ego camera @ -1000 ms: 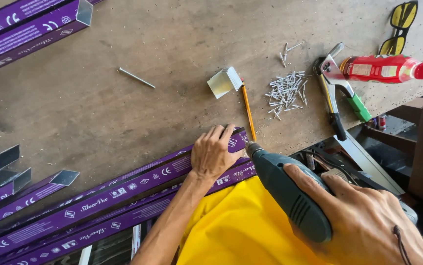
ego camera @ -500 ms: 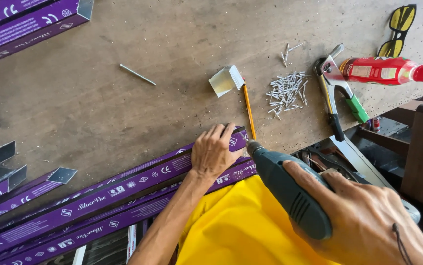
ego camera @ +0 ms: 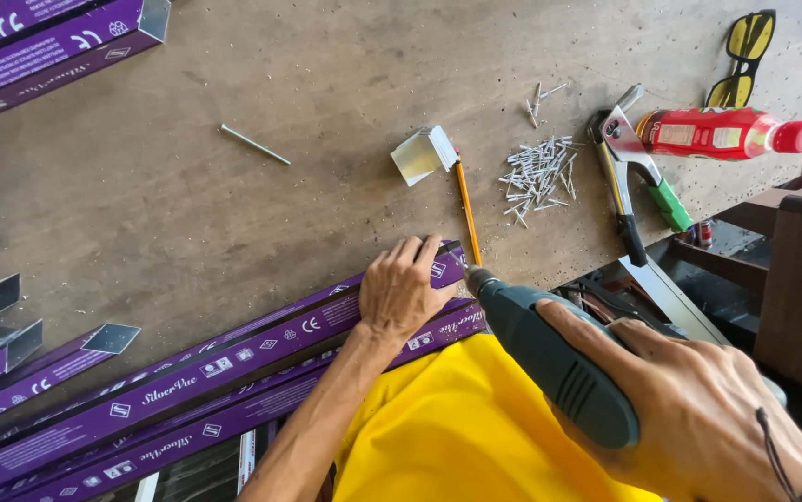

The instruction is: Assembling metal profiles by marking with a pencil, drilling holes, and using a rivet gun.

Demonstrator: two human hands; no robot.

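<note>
Our left hand (ego camera: 401, 297) lies flat, fingers (ego camera: 410, 256) spread and pressing down on the end of a purple profile (ego camera: 233, 358) that runs off toward 8 o'clock across the table (ego camera: 233, 214). Our right hand (ego camera: 698, 409) has its fingers clamped around a grey-green drill (ego camera: 559, 367), whose tip sits just beside the profile's end, at 3 o'clock from the left hand. A pencil (ego camera: 467, 209) lies at 12 o'clock from the drill tip, its far end touching a small metal bracket (ego camera: 424, 153). At 1 o'clock lies a heap of screws (ego camera: 536, 172), then pliers (ego camera: 629, 167), a red bottle (ego camera: 722, 133) and yellow glasses (ego camera: 745, 46). More purple profiles (ego camera: 38, 37) lie at 10 o'clock, well apart.
</note>
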